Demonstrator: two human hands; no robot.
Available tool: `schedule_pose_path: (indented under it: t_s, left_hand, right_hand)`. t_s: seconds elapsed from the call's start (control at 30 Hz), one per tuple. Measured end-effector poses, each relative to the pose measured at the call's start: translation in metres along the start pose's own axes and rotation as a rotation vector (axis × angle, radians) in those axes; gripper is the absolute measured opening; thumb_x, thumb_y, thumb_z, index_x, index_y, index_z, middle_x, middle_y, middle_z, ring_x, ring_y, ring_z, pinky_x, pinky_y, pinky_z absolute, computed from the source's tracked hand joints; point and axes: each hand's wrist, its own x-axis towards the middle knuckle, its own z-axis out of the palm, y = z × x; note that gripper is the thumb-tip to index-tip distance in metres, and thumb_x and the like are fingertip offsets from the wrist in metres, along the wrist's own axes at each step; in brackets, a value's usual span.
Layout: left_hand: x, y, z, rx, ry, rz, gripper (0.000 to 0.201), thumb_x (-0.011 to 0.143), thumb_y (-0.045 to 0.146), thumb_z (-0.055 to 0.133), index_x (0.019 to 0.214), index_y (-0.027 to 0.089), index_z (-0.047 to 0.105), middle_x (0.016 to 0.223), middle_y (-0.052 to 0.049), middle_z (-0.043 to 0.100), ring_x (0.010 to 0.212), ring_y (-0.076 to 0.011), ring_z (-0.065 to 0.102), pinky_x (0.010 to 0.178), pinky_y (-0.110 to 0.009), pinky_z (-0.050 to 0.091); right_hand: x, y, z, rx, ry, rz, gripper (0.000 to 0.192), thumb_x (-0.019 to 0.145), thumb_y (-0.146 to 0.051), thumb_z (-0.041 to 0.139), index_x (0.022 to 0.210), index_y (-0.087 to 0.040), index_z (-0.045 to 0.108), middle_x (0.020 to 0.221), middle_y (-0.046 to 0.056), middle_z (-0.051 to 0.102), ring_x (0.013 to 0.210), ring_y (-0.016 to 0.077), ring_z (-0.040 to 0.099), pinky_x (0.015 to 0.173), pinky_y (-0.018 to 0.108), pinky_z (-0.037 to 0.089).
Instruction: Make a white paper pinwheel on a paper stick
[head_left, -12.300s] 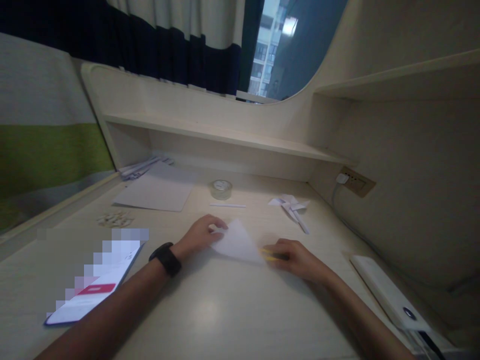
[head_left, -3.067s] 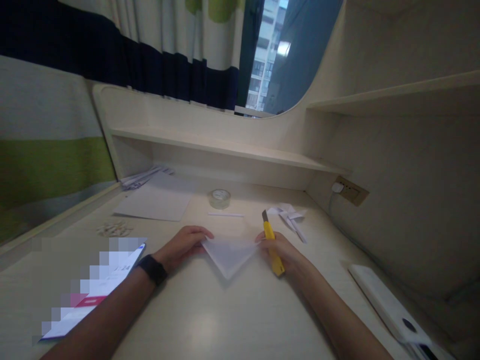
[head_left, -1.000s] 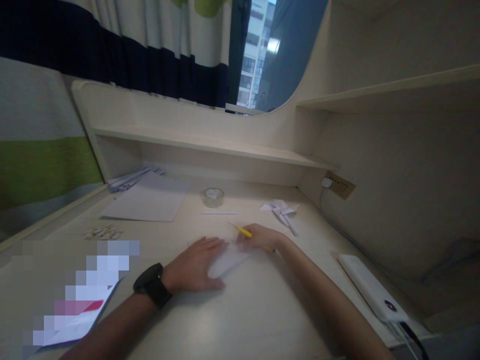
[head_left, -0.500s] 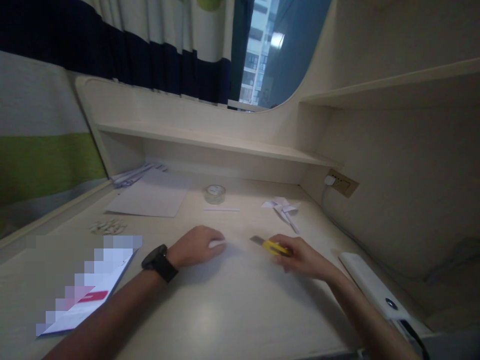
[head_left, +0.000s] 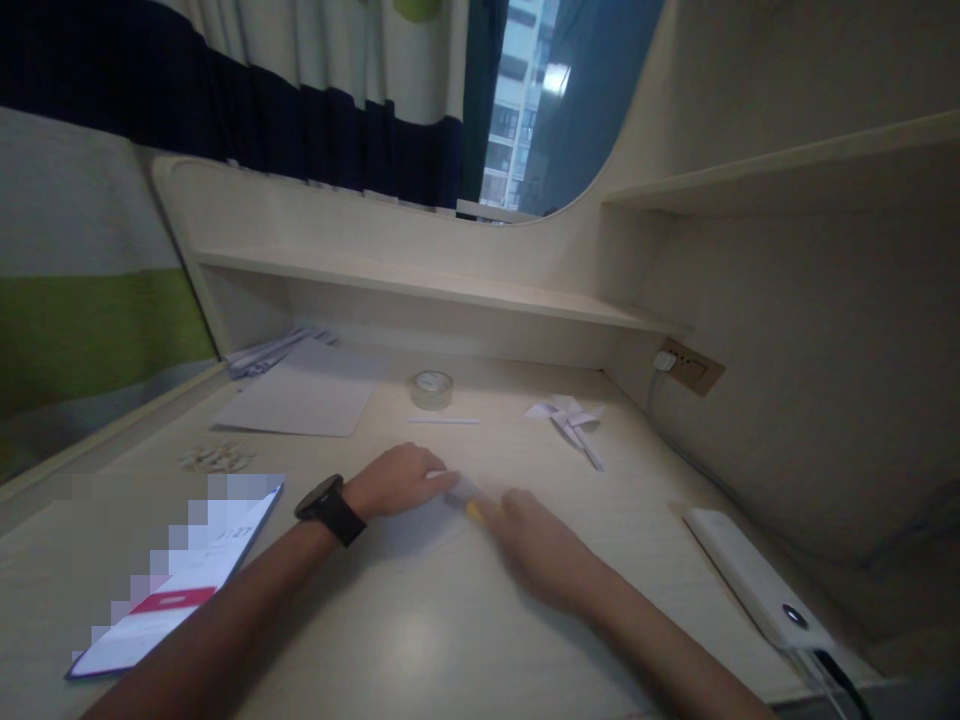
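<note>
Head view: a pale wooden desk [head_left: 465,640] with a low shelf along its far side fills the frame. A large white sheet of paper [head_left: 300,402] lies far left, and a phone with a lit screen [head_left: 180,585] near left. A white power bank [head_left: 757,580] sits at the near right edge. At mid-desk the left hand [head_left: 401,480], a black watch [head_left: 328,508] on its wrist, presses its curled fingers flat on a small white folded paper [head_left: 427,505], which is blurred here. The right hand [head_left: 540,545] is smeared by motion just right of it; it seems closed on a yellow utility knife [head_left: 474,511], of which only a tip shows, so the grip cannot be told for certain. Farther off lie a white paper pinwheel [head_left: 566,415], a clear tape roll [head_left: 433,389] and a thin white stick [head_left: 444,420]. Judging by this, a cut along the folded paper is in hand; next the blade needs steady guidance while the left hand pins the sheet.
</note>
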Motion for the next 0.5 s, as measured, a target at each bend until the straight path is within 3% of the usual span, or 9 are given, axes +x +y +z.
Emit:
schedule_pose_path:
  t_s: [0.17, 0.5]
  left_hand:
    - [-0.005, 0.001, -0.003, 0.003, -0.049, 0.012, 0.060, 0.092, 0.055, 0.033, 0.065, 0.016, 0.069, 0.066, -0.008, 0.069, 0.058, -0.0172, 0.056, 0.056, -0.029, 0.026]
    - [-0.012, 0.005, -0.005, -0.017, -0.081, 0.029, 0.056, 0.092, 0.053, 0.034, 0.074, 0.016, 0.073, 0.077, -0.009, 0.073, 0.066, -0.0196, 0.060, 0.060, -0.028, 0.030]
  right_hand:
    - [0.004, -0.002, 0.002, -0.061, 0.017, -0.027, 0.035, 0.092, -0.022, 0.044, 0.126, -0.022, 0.050, 0.093, 0.008, 0.054, 0.076, 0.0174, 0.046, 0.066, 0.028, 0.036]
    - [0.001, -0.006, 0.000, -0.106, 0.001, -0.028, 0.031, 0.091, -0.021, 0.044, 0.121, -0.020, 0.051, 0.093, 0.010, 0.055, 0.075, 0.0185, 0.047, 0.062, 0.029, 0.036]
